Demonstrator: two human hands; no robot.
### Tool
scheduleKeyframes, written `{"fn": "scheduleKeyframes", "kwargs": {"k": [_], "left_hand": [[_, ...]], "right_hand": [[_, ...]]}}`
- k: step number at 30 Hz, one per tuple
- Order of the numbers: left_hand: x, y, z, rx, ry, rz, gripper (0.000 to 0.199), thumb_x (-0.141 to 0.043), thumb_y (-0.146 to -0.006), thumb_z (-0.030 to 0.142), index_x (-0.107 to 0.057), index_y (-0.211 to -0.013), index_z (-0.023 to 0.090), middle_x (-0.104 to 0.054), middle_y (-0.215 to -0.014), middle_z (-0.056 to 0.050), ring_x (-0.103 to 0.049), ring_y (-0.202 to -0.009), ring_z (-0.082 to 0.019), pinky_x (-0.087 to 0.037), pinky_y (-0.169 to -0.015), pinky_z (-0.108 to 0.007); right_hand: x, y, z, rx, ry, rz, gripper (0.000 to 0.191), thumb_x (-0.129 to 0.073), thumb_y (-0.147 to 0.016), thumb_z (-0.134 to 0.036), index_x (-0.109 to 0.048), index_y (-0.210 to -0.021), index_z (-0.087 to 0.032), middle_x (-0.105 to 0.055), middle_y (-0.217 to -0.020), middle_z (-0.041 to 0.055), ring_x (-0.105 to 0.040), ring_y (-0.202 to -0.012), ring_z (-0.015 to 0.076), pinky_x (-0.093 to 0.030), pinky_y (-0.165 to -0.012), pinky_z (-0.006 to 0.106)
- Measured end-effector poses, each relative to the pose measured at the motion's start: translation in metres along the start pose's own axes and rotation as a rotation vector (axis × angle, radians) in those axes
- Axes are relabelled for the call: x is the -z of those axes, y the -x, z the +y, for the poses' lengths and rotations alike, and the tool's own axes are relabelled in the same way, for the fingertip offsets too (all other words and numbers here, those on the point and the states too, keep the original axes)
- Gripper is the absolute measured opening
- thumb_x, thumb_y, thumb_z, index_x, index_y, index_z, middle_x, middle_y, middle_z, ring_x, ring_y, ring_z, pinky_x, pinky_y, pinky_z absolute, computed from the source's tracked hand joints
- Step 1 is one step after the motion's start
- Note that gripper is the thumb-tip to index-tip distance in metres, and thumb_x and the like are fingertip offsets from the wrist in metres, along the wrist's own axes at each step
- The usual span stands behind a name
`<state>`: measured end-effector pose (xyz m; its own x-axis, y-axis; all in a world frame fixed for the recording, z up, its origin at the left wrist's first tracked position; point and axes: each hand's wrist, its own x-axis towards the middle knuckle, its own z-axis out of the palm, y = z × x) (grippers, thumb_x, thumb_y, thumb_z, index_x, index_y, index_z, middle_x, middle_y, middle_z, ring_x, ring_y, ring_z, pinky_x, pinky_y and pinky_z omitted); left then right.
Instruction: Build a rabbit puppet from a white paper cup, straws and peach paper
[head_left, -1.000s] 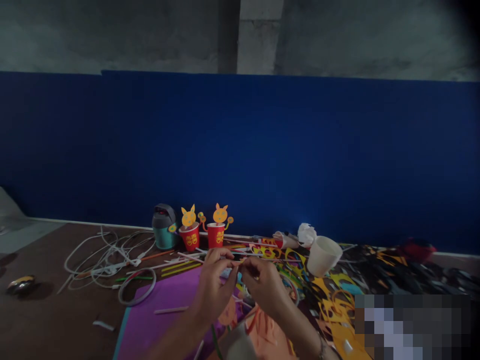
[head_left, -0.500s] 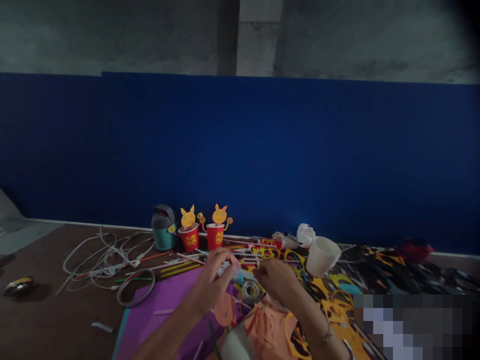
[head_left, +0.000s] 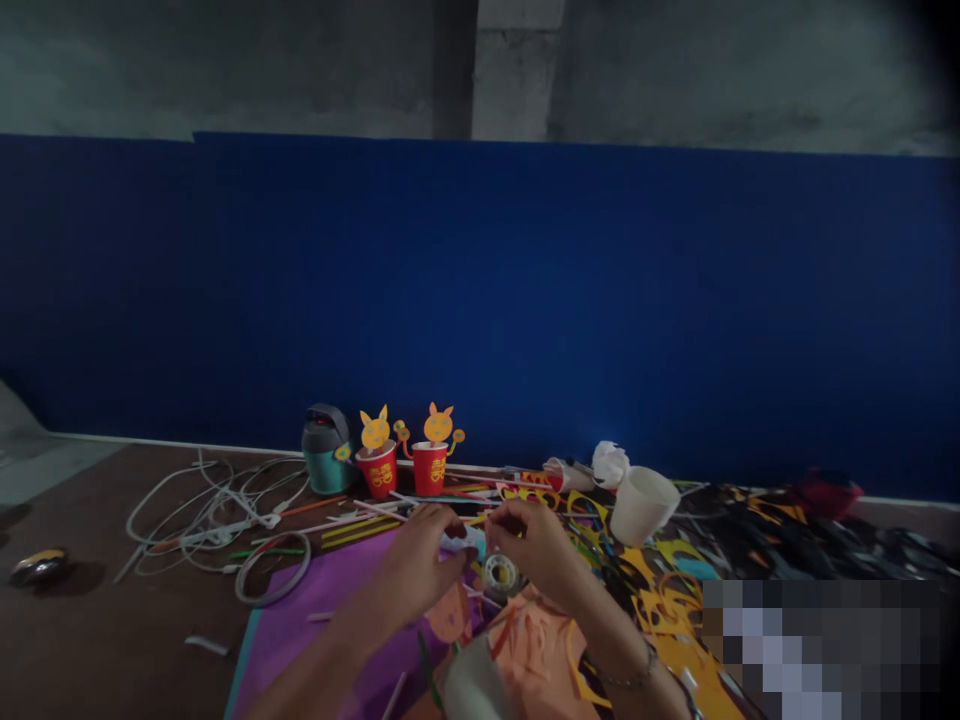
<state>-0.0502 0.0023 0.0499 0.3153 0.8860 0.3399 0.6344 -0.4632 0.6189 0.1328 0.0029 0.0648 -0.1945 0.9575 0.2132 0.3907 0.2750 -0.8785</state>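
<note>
My left hand is curled above the purple sheet, thumb and fingers drawn together; what they pinch, if anything, is too small to name. Facing it, my right hand has its fingertips pinched, and their contents cannot be made out. A pale blue and white object shows in the gap between the hands. Just below my right fingertips lies a roll of clear tape. Nearer me are an orange paper cutout, a white paper cup and orange paper.
Two red paper cups with yellow cat-faced figures stand at the back beside a teal container. Tangled white cables lie left. To the right are a white cup, crumpled tissue and yellow paper scraps.
My right hand has moved left and slightly up, closer to my left hand. My left hand's fingers have curled further inward, and the pink tip seen there before is hidden.
</note>
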Motion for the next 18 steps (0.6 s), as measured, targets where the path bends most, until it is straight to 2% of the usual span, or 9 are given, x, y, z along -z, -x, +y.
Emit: {"fn": "scheduleKeyframes", "kwargs": {"k": [3,4,7,9,13,18], "left_hand": [[0.01,0.006,-0.011,0.046,-0.023,-0.136,0.041,-0.069,-0.06,0.019,-0.061,-0.1,0.022,-0.064,-0.098,-0.007,-0.058,-0.093,-0.027,-0.043,-0.077,-0.035],[0.013,0.008,-0.015,0.051,0.0,-0.216,0.043,-0.069,-0.059,0.018,-0.061,-0.101,0.023,-0.065,-0.097,-0.007,-0.059,-0.09,-0.027,-0.044,-0.075,-0.034],[0.016,0.011,-0.023,0.095,0.064,-0.356,0.048,-0.068,-0.056,0.012,-0.061,-0.102,0.025,-0.068,-0.082,-0.003,-0.063,-0.072,-0.023,-0.045,-0.06,-0.028],[0.015,0.01,-0.025,0.105,0.079,-0.371,0.049,-0.068,-0.057,0.01,-0.061,-0.103,0.025,-0.068,-0.08,-0.003,-0.064,-0.072,-0.023,-0.045,-0.06,-0.029],[0.012,0.007,-0.025,0.058,0.07,-0.386,0.054,-0.063,-0.06,0.007,-0.058,-0.109,0.028,-0.068,-0.086,-0.003,-0.062,-0.082,-0.023,-0.044,-0.072,-0.033],[0.01,0.003,-0.027,0.105,0.144,-0.505,0.056,-0.059,-0.061,0.003,-0.055,-0.113,0.023,-0.065,-0.082,-0.001,-0.059,-0.075,-0.019,-0.042,-0.065,-0.028]], "right_hand": [[-0.001,-0.001,0.004,-0.054,0.082,-0.039,0.015,-0.052,-0.067,-0.012,-0.067,-0.063,-0.014,-0.065,-0.058,0.001,-0.056,-0.055,0.0123,-0.037,-0.051,0.019],[-0.002,-0.002,0.006,-0.056,0.111,-0.043,0.015,-0.053,-0.067,-0.012,-0.066,-0.062,-0.014,-0.064,-0.057,0.0005,-0.055,-0.054,0.0119,-0.035,-0.049,0.019],[-0.007,-0.003,0.013,-0.041,0.127,-0.042,0.014,-0.052,-0.068,-0.012,-0.065,-0.063,-0.015,-0.065,-0.058,-0.0001,-0.054,-0.054,0.011,-0.034,-0.049,0.018],[-0.011,-0.004,0.019,-0.044,0.076,-0.051,0.015,-0.051,-0.069,-0.012,-0.065,-0.065,-0.015,-0.066,-0.06,0.0004,-0.056,-0.055,0.0109,-0.035,-0.05,0.018],[-0.017,-0.008,0.028,-0.118,-0.116,-0.082,0.011,-0.051,-0.068,-0.012,-0.061,-0.064,-0.015,-0.065,-0.06,0.0003,-0.056,-0.055,0.011,-0.036,-0.05,0.019],[-0.016,-0.007,0.023,-0.201,-0.313,-0.227,0.003,-0.058,-0.066,-0.017,-0.061,-0.066,-0.016,-0.065,-0.059,-0.0009,-0.057,-0.055,0.0112,-0.042,-0.055,0.021]]}}
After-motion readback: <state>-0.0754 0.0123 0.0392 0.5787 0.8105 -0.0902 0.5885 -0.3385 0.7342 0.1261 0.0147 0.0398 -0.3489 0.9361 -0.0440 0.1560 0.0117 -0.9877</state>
